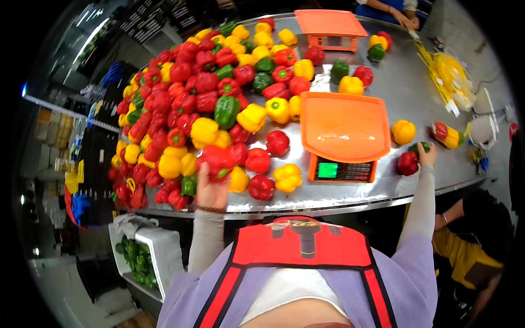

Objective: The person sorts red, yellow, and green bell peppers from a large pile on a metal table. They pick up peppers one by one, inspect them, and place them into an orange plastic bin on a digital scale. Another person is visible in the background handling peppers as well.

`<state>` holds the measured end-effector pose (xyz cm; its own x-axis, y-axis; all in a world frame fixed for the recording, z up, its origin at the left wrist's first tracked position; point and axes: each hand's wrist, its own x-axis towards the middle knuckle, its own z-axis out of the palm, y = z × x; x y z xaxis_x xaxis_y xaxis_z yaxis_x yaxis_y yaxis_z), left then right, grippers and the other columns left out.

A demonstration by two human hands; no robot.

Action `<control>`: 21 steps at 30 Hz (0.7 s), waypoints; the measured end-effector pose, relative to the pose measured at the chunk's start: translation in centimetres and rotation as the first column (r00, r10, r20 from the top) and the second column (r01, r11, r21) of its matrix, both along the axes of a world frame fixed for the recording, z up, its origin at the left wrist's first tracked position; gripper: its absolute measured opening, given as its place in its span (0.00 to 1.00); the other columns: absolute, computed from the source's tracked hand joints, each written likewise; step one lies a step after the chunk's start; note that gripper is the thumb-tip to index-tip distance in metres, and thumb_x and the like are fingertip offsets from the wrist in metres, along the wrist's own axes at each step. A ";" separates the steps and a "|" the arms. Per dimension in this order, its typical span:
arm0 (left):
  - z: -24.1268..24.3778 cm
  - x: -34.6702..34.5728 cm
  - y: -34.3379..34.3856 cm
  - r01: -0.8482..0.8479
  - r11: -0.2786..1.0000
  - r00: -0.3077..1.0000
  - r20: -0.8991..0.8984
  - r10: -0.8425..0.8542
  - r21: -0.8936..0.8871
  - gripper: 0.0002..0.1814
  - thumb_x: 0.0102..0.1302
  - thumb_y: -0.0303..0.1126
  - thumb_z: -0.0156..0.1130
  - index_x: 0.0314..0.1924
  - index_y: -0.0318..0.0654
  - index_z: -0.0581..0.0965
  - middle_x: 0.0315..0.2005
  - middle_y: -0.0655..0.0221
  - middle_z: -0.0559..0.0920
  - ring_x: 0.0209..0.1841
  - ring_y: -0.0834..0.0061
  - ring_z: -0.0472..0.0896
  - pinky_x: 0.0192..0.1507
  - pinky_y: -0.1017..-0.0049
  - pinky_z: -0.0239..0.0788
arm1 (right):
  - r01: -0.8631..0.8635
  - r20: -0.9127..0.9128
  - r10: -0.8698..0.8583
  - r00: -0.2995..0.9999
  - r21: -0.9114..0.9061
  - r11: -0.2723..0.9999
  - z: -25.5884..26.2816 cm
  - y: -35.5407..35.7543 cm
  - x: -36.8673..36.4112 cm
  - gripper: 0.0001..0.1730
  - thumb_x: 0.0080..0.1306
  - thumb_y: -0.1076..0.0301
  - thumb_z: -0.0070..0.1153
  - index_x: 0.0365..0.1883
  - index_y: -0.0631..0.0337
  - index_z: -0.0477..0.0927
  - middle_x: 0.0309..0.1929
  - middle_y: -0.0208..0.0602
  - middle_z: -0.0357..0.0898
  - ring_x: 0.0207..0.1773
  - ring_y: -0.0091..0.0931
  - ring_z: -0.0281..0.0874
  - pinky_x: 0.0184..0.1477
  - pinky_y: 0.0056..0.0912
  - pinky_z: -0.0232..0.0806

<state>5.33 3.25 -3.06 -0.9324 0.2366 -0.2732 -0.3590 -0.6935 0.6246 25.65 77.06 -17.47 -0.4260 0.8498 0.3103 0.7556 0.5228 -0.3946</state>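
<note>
My left hand (212, 189) holds a large red bell pepper (215, 160) at the near edge of a heap of red, yellow and green peppers. Far to the right, my right hand (426, 155) has its fingers around a green bell pepper (421, 147). Touching or close beside that one lies a red bell pepper (408, 163), and a yellow bell pepper (403, 132) sits just behind. Between my hands stands an orange weighing scale (345, 127) with a lit green display; its pan carries nothing.
A metal table (254, 207) bears everything. Another orange scale (331, 26) stands at the back, near a co-worker's hands (404, 18). Yellow net bags (451, 78) lie at right, beyond wrapped peppers (447, 134). Below left is a white foam box (164, 254) of green peppers. Someone crouches at lower right.
</note>
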 end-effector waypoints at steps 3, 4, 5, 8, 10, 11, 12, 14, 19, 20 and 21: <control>0.8 0.0 3.0 0.068 0.985 0.992 -0.096 -0.083 -0.156 0.26 0.71 0.42 0.59 0.67 0.49 0.66 0.63 0.71 0.74 0.63 0.67 0.73 0.63 0.62 0.67 | -0.130 -0.085 0.145 0.986 0.160 0.979 4.4 -5.3 -3.1 0.38 0.61 0.52 0.67 0.64 0.62 0.71 0.64 0.53 0.70 0.66 0.44 0.68 0.67 0.43 0.63; 0.9 -0.2 3.8 0.084 0.984 0.984 -0.145 -0.107 -0.157 0.28 0.70 0.39 0.61 0.68 0.47 0.65 0.63 0.70 0.73 0.63 0.67 0.73 0.64 0.61 0.67 | -0.171 -0.131 0.203 0.970 0.220 0.960 6.7 -8.9 -4.7 0.35 0.63 0.54 0.65 0.64 0.63 0.71 0.64 0.52 0.70 0.66 0.43 0.69 0.66 0.42 0.63; 0.8 -0.6 4.4 0.110 0.982 0.971 -0.195 -0.140 -0.156 0.30 0.69 0.36 0.62 0.69 0.44 0.63 0.63 0.68 0.73 0.64 0.66 0.73 0.65 0.61 0.66 | -0.331 -0.332 0.312 0.890 0.002 0.944 8.5 -12.7 -6.5 0.32 0.66 0.58 0.63 0.64 0.65 0.71 0.64 0.49 0.71 0.66 0.38 0.71 0.66 0.40 0.64; -0.1 -1.6 5.0 0.117 0.986 0.974 -0.178 -0.137 -0.122 0.38 0.62 0.22 0.66 0.70 0.42 0.60 0.61 0.64 0.73 0.62 0.67 0.74 0.66 0.63 0.65 | -0.735 -0.611 0.461 0.643 -0.325 0.595 11.3 -25.1 -11.1 0.27 0.67 0.67 0.61 0.62 0.67 0.72 0.59 0.39 0.77 0.60 0.29 0.75 0.64 0.32 0.66; -0.5 -1.7 5.1 0.155 0.976 0.961 -0.205 -0.185 -0.152 0.42 0.60 0.20 0.68 0.71 0.41 0.58 0.61 0.63 0.73 0.63 0.67 0.73 0.66 0.64 0.66 | -0.836 -0.595 0.592 0.544 -0.446 0.320 13.8 -34.1 -13.1 0.28 0.64 0.66 0.64 0.61 0.63 0.74 0.59 0.39 0.77 0.62 0.28 0.74 0.66 0.35 0.64; -0.5 -1.8 5.0 0.171 0.970 0.953 -0.221 -0.208 -0.174 0.44 0.58 0.20 0.69 0.72 0.41 0.57 0.62 0.63 0.72 0.63 0.67 0.73 0.65 0.65 0.67 | -0.862 -0.538 0.708 0.457 -0.465 0.204 14.9 -37.5 -13.9 0.34 0.62 0.62 0.67 0.65 0.62 0.71 0.61 0.39 0.75 0.65 0.29 0.71 0.67 0.37 0.62; 0.3 -1.5 5.0 0.209 0.955 0.945 -0.207 -0.252 -0.209 0.46 0.57 0.21 0.71 0.72 0.41 0.57 0.63 0.62 0.72 0.64 0.68 0.72 0.65 0.65 0.67 | -0.876 -0.609 0.704 0.365 -0.480 0.039 15.2 -40.4 -14.8 0.40 0.60 0.60 0.69 0.68 0.61 0.67 0.63 0.39 0.73 0.66 0.29 0.69 0.67 0.38 0.61; 0.0 -1.0 4.1 0.263 0.924 0.902 -0.269 -0.338 -0.279 0.48 0.55 0.26 0.76 0.72 0.40 0.57 0.63 0.63 0.71 0.64 0.69 0.71 0.66 0.66 0.65 | -0.840 -0.708 0.663 0.245 -0.497 -0.219 15.4 -45.3 -16.3 0.51 0.56 0.56 0.73 0.73 0.58 0.58 0.68 0.41 0.67 0.69 0.31 0.65 0.69 0.40 0.59; -1.6 0.0 0.9 0.191 0.706 0.712 -0.399 -0.578 -0.682 0.52 0.45 0.43 0.82 0.69 0.41 0.65 0.70 0.59 0.59 0.74 0.64 0.57 0.73 0.65 0.49 | -0.703 -0.849 0.439 0.294 -0.504 -0.503 14.2 -51.1 -17.0 0.60 0.49 0.62 0.79 0.75 0.60 0.54 0.69 0.40 0.62 0.72 0.30 0.61 0.71 0.36 0.57; -1.8 0.1 0.4 0.182 0.632 0.655 -0.387 -0.649 -0.753 0.55 0.46 0.45 0.82 0.72 0.42 0.62 0.71 0.58 0.57 0.75 0.63 0.54 0.73 0.64 0.48 | -0.701 -0.836 0.462 0.294 -0.518 -0.490 13.7 -51.3 -16.5 0.60 0.49 0.64 0.79 0.74 0.60 0.54 0.69 0.39 0.62 0.71 0.30 0.61 0.71 0.36 0.57; -2.0 0.4 0.1 0.216 0.634 0.657 -0.370 -0.657 -0.743 0.57 0.46 0.46 0.82 0.73 0.42 0.59 0.72 0.58 0.57 0.75 0.63 0.54 0.74 0.63 0.47 | -0.701 -0.824 0.485 0.291 -0.529 -0.478 13.2 -51.3 -16.0 0.59 0.48 0.65 0.79 0.74 0.61 0.55 0.69 0.39 0.62 0.71 0.30 0.61 0.71 0.35 0.56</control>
<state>5.71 3.34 -5.06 -0.7589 0.6510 0.0162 0.0652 0.0512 0.9966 9.63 25.78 -4.26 -0.9217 -0.3862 -0.0363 0.1106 -0.1720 -0.9789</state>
